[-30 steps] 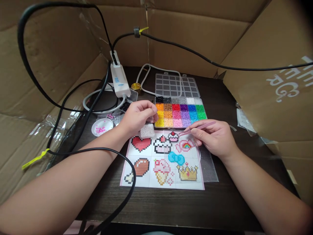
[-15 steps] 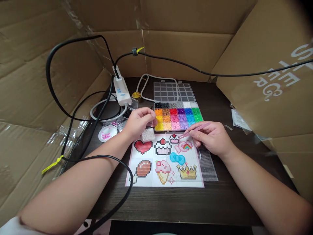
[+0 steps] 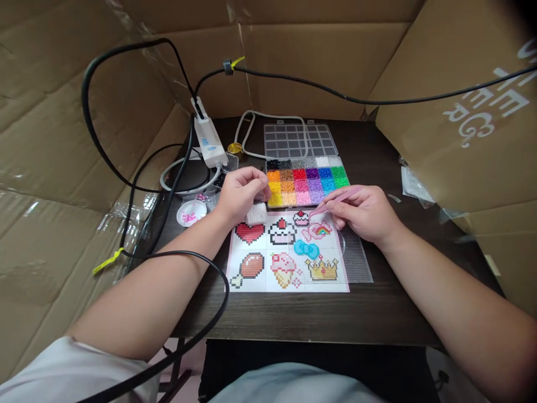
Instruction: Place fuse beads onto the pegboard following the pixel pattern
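Observation:
My right hand (image 3: 364,212) grips pink tweezers (image 3: 347,194), their tips beside a small bead cupcake (image 3: 301,219) at the top of a printed pattern sheet (image 3: 235,260). Just below it lies a blue bead bow (image 3: 306,249). A clear perforated pegboard (image 3: 357,258) reaches out past the sheet's right edge. My left hand (image 3: 243,193) is closed, thumb against curled fingers, above a small clear box of white beads (image 3: 257,214). Whatever its fingers may hold is hidden.
Behind the sheet stands an open sorting box (image 3: 308,182) with many bead colours. A white dish (image 3: 192,213) of pink beads is at left, near a power strip (image 3: 210,140). A black cable (image 3: 210,336) loops over my left forearm. Cardboard walls surround the table.
The whole view has shifted, showing more of the table's front edge and my clothing. Both hands keep nearly the same places over the sheet, with the tweezer tips still beside the small cupcake.

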A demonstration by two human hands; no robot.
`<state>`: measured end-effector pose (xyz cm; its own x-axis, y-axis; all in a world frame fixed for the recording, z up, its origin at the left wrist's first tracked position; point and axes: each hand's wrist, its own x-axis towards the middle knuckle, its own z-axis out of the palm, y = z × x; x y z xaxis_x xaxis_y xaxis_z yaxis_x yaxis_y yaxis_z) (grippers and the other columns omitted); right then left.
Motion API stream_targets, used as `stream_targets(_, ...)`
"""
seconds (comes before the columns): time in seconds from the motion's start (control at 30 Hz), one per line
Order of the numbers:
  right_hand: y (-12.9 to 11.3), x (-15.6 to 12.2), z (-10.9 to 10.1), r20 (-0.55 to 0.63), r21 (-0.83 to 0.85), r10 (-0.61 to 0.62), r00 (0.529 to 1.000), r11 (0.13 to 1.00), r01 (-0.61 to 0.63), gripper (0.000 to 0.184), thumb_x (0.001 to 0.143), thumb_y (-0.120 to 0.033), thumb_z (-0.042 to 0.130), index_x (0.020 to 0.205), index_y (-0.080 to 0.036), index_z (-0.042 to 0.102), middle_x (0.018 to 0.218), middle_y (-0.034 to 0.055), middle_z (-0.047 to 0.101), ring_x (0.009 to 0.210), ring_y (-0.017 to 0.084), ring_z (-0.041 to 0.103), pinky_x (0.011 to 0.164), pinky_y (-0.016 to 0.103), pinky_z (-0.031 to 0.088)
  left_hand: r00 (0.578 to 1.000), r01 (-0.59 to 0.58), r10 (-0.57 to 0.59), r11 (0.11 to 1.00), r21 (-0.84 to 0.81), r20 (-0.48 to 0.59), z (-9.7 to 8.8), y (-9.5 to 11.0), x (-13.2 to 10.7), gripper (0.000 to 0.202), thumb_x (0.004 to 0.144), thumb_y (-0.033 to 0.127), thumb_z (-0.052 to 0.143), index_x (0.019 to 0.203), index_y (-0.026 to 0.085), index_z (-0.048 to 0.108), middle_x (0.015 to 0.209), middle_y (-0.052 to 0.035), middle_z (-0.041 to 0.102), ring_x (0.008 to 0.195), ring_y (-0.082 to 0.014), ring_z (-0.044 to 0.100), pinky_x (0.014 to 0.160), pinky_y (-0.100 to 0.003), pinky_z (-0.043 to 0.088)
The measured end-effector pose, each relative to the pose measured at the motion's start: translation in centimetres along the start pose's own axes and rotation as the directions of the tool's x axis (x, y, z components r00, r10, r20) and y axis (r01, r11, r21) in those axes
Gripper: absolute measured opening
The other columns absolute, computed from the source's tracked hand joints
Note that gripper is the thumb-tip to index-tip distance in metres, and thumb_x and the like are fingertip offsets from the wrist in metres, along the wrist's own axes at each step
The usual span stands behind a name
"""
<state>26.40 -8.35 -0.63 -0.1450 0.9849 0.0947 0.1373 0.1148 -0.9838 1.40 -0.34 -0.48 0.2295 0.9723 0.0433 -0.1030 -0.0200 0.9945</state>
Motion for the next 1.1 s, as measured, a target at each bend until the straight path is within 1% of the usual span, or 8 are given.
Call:
stream_targets(0.2,0.2,0.0,0.0,-0.028,0.007,-0.012,1.000,1.000,0.012,0.013,0.083,-0.027,0.077,0.078,-0.017,0.083,0.088,0.0090,0.076,0.048,0.007,0.056,0.046,0.023,0.044,0.998,-0.070,0.070,0.997,0.031,-0.009,0.1,-0.2,-0.1,0.004,0.065,0.020,0.067,0.063,0.019,0.064,0.054,0.0010,0.066,0.047,-0.0106,0.060,0.049,-0.022,0.051)
stream_targets(0.37,-0.1,0.0,-0.1,-0.009,0.032,-0.012,1.000,0.999,0.012,0.011,0.082,-0.026,0.078,0.077,-0.017,0.083,0.088,0.0087,0.076,0.045,0.006,0.053,0.043,0.023,0.040,0.994,-0.109,0.109,0.992,0.055,0.005,0.2,-0.2,-0.3,0.007,0.067,0.022,0.068,0.063,0.019,0.063,0.053,0.0003,0.066,0.047,-0.0108,0.060,0.049,-0.023,0.051)
stream_targets(0.53,0.0,-0.1,-0.4,0.000,0.047,-0.035,0.999,0.998,0.035,0.012,0.082,-0.026,0.078,0.077,-0.016,0.082,0.082,0.0074,0.074,0.043,0.005,0.051,0.042,0.023,0.037,0.995,-0.102,0.101,0.992,0.074,0.021,0.2,-0.1,-0.5,0.008,0.066,0.023,0.069,0.064,0.018,0.063,0.054,0.0002,0.066,0.048,-0.0106,0.061,0.049,-0.022,0.052)
stream_targets(0.63,0.2,-0.1,-0.7,0.040,0.052,-0.049,0.998,0.998,0.047,0.014,0.084,-0.026,0.076,0.078,-0.015,0.082,0.084,0.0081,0.075,0.043,0.005,0.051,0.042,0.024,0.037,0.995,-0.097,0.096,0.993,0.060,0.019,0.3,-0.1,-0.5,0.006,0.065,0.022,0.069,0.063,0.018,0.064,0.054,0.0003,0.067,0.048,-0.0111,0.061,0.049,-0.023,0.053)
stream_targets(0.73,0.6,0.1,-1.0,0.077,0.101,-0.067,0.995,0.993,0.059,0.014,0.084,-0.027,0.077,0.078,-0.015,0.082,0.087,0.0087,0.076,0.043,0.006,0.052,0.042,0.024,0.038,0.995,-0.101,0.101,0.994,0.046,0.011,0.3,-0.2,-0.5,0.005,0.064,0.021,0.069,0.063,0.019,0.064,0.053,0.0007,0.066,0.047,-0.0114,0.061,0.049,-0.023,0.053)
stream_targets(0.83,1.1,0.3,-1.2,0.089,0.152,-0.088,0.992,0.986,0.074,0.016,0.084,-0.029,0.078,0.078,-0.015,0.081,0.087,0.0094,0.077,0.043,0.006,0.051,0.041,0.024,0.039,0.993,-0.115,0.115,0.992,0.054,0.009,0.2,-0.4,-0.4,0.004,0.065,0.021,0.068,0.064,0.019,0.065,0.053,0.0007,0.066,0.047,-0.0111,0.061,0.047,-0.022,0.052)
stream_targets(0.97,1.3,0.5,-1.2,0.080,0.177,-0.096,0.992,0.981,0.080,0.018,0.082,-0.030,0.080,0.076,-0.013,0.079,0.084,0.0105,0.077,0.042,0.007,0.052,0.041,0.024,0.040,0.991,-0.131,0.131,0.989,0.075,0.010,0.0,-0.6,-0.2,0.005,0.067,0.021,0.067,0.065,0.019,0.064,0.055,0.0007,0.066,0.047,-0.0110,0.061,0.045,-0.020,0.050)
stream_targets(1.1,1.0,0.6,-1.1,0.056,0.167,-0.099,0.994,0.982,0.088,0.021,0.081,-0.033,0.081,0.076,-0.012,0.077,0.082,0.0110,0.077,0.041,0.007,0.051,0.040,0.024,0.039,0.992,-0.128,0.128,0.987,0.093,-0.001,0.0,-0.7,-0.2,0.005,0.067,0.021,0.068,0.065,0.019,0.064,0.055,0.0005,0.066,0.048,-0.0110,0.061,0.045,-0.020,0.051)
